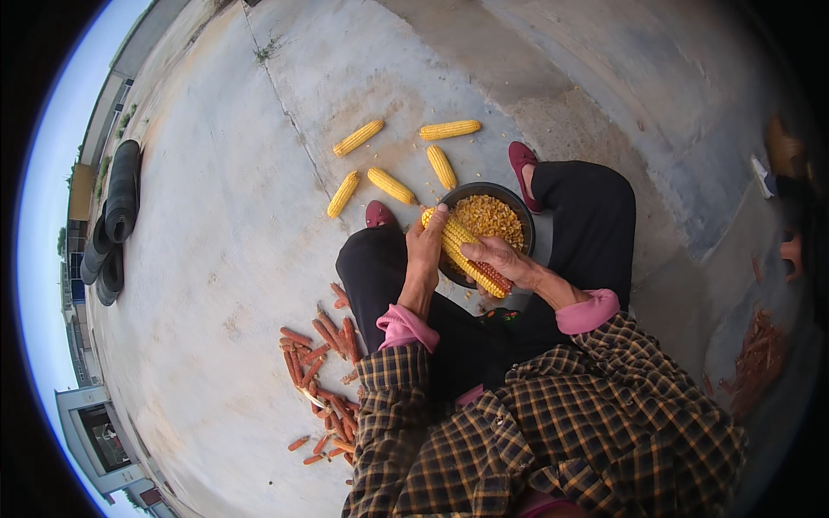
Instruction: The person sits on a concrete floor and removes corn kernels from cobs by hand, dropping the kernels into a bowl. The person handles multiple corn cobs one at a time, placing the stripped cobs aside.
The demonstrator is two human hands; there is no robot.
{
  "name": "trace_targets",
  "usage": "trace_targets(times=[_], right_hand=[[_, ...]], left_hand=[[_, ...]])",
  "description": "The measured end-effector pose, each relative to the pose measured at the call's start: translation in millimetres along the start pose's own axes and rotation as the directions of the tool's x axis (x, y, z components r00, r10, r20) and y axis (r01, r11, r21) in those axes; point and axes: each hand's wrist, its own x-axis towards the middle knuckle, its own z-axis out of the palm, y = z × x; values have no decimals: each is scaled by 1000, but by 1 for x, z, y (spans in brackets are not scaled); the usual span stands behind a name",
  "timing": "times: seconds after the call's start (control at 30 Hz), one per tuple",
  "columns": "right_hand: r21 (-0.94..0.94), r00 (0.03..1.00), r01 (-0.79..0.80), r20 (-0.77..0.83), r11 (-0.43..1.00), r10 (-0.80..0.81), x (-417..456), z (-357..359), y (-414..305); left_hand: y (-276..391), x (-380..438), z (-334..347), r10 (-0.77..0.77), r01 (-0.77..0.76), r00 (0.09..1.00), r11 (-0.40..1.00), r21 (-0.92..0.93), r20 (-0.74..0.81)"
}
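Both hands hold one partly shelled corn ear (461, 243) over a dark round basin (530, 223). My left hand (425, 241) grips its upper end, thumb on top. My right hand (497, 258) is wrapped round the lower part, its thumb lying on the ear. Yellow kernels cover most of the ear, while a strip of bare reddish cob shows near the lower end, beside my right hand. Loose corn kernels (489, 217) fill much of the basin, which stands between my legs. Beyond it several unshelled corn ears (390, 186) lie on the concrete with scattered kernels.
A pile of bare red corncobs (330, 388) lies beside my left leg. Another reddish heap (758, 362) is at the far right, near part of another person's shoe (763, 178). Dark rolls of sheet material (122, 194) lie at the far left. The concrete floor (214, 259) has a crack.
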Motion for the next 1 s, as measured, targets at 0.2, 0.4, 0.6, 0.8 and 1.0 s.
trace_targets(times=[0.2, 0.4, 0.6, 0.8, 1.0], right_hand=[[163, 996, -88, 14, 983, 87, -1, 0, 2], [158, 997, -10, -68, 987, 22, -1, -5, 10], [13, 995, -39, -92, 999, 40, 2, -7, 13], [246, 996, -49, -59, 968, 66, -4, -4, 11], [254, 991, -108, -44, 961, 123, 1, -7, 18]], left_hand=[[-20, 17, 1, -118, 116, 993, 986, -116, -12], [-45, 31, 5, 32, -20, 980, 998, 63, -196], [-55, 33, 2, 16, -6, 983, 999, 54, -183], [-45, 25, 2, -42, 40, 985, 999, -14, -170], [-43, 20, 11, 96, -88, 987, 994, 61, -128]])
